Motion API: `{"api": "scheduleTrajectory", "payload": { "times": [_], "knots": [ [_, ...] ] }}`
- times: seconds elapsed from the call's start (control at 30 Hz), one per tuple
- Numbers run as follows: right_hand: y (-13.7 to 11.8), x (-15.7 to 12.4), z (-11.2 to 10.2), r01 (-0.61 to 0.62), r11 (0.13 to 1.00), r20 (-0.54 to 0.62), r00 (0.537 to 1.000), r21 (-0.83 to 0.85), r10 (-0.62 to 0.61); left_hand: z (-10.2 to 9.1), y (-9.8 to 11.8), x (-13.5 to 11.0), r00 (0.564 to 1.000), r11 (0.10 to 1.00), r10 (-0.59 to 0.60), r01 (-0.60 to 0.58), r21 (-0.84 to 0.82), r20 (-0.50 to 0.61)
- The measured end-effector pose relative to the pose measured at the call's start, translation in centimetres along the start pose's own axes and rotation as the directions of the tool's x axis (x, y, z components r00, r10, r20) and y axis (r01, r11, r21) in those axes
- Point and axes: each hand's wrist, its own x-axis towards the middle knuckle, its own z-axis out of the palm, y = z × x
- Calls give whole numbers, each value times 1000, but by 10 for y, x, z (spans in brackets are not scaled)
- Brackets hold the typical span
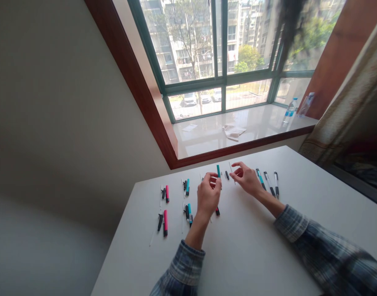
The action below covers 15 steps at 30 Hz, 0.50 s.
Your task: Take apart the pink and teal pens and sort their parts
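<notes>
My left hand (208, 192) is closed around a teal pen barrel (218, 171), which points up out of the fingers. To its right, my right hand (247, 179) has its thumb and index finger at a thin white pen refill (230, 167), seemingly pinching it. A small black pen part (227, 175) lies on the table between the two hands. Partly hidden under my left hand and wrist is another pen piece with a red and black end (217, 211).
Pen parts lie in groups on the white table (244, 255): pink barrels (166, 222) and teal barrels (187, 187) beside black pieces and refills. Several assembled pens (268, 181) lie right of my right hand. Behind, the windowsill (201, 142) holds a cloth (233, 131) and bottles (289, 110).
</notes>
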Motion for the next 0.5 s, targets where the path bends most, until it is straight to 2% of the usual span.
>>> {"api": "scheduleTrajectory", "payload": {
  "times": [0.13,0.23,0.33,0.5],
  "knots": [
    [-11,-14,16,99,978,139,988,-183,-74,-13,-7,16,991,994,-61,50,-94,-123],
    [-16,-16,24,165,937,264,961,-307,-83,-15,-7,22,984,988,-90,69,-138,-154],
    [-21,-13,28,194,896,291,954,-400,-76,-14,-7,24,983,983,-95,68,-170,-156],
    [-26,-13,20,262,891,346,929,-370,-130,-16,-8,22,984,982,-91,63,-179,-151]
  ]
}}
